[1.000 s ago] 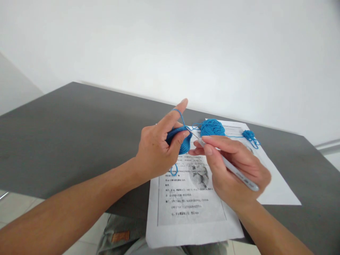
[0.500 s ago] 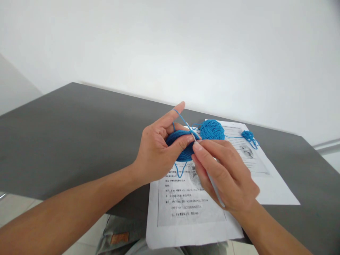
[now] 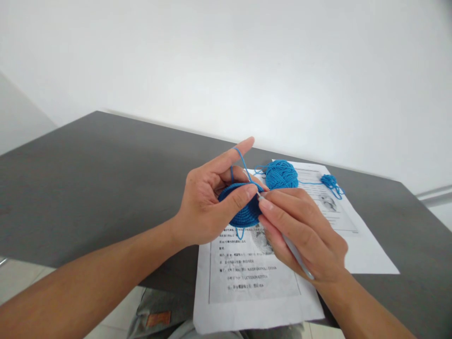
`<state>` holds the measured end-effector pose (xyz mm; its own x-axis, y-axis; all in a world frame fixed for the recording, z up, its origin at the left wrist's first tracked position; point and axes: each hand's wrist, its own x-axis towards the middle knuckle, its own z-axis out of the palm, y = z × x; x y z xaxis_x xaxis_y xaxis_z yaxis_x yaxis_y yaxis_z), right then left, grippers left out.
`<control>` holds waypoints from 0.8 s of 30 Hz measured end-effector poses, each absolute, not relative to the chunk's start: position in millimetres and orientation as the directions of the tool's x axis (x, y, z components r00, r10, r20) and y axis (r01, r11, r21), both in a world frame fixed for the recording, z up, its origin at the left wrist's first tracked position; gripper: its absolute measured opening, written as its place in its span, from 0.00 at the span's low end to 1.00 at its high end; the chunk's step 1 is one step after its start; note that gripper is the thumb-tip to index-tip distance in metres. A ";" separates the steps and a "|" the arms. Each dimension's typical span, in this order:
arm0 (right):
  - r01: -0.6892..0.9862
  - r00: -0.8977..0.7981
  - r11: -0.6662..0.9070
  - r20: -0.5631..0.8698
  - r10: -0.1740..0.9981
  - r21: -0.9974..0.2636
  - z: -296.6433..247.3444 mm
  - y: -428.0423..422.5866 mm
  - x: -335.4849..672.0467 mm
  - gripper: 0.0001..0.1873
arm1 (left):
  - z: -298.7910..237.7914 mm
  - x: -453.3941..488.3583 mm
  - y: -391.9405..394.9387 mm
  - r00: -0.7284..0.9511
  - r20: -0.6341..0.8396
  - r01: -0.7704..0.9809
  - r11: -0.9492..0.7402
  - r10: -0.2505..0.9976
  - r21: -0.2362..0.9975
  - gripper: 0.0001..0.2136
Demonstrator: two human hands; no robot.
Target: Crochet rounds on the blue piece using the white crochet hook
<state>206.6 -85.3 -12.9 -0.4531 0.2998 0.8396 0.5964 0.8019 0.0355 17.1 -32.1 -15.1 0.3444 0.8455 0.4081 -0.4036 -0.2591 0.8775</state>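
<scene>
Blue crochet (image 3: 246, 217) lowered, grey table (image 3: 141, 174), white wall (image 3: 226, 70)

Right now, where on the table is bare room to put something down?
The widest bare patch is the dark table left of the left hand, bordered behind by the wall. A narrower strip lies right of the farther sheet. Between is crowded: right hand, blue crocheted piece, yarn ball, nearer sheet.
</scene>
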 end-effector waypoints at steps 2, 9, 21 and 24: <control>0.594 -0.451 0.804 0.844 0.290 0.041 -13.0 -85.6 207.5 0.19 | -16.2 17.5 -31.8 0.339 0.433 -0.401 -0.288 0.835 0.870 0.35; 0.590 -0.373 0.798 0.836 0.402 -0.121 -12.5 -89.2 204.6 0.22 | -10.6 16.6 -35.8 0.324 0.386 -0.334 -0.277 0.864 0.901 0.34; 0.722 -0.407 0.679 0.876 0.259 0.134 -2.5 -98.0 172.7 0.20 | 3.0 10.6 -39.4 0.352 0.376 -0.509 -0.162 0.857 0.846 0.35; 0.743 -0.406 0.649 0.880 0.246 0.161 -4.3 -101.1 167.9 0.19 | 5.9 6.1 -36.6 0.442 0.355 -0.603 -0.020 0.824 0.797 0.38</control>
<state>167.9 -101.1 -4.3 -0.4057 0.2458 0.8803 0.7432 0.6493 0.1612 6.1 -36.6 5.9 0.4422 0.8238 0.3548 -0.6031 -0.0198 0.7974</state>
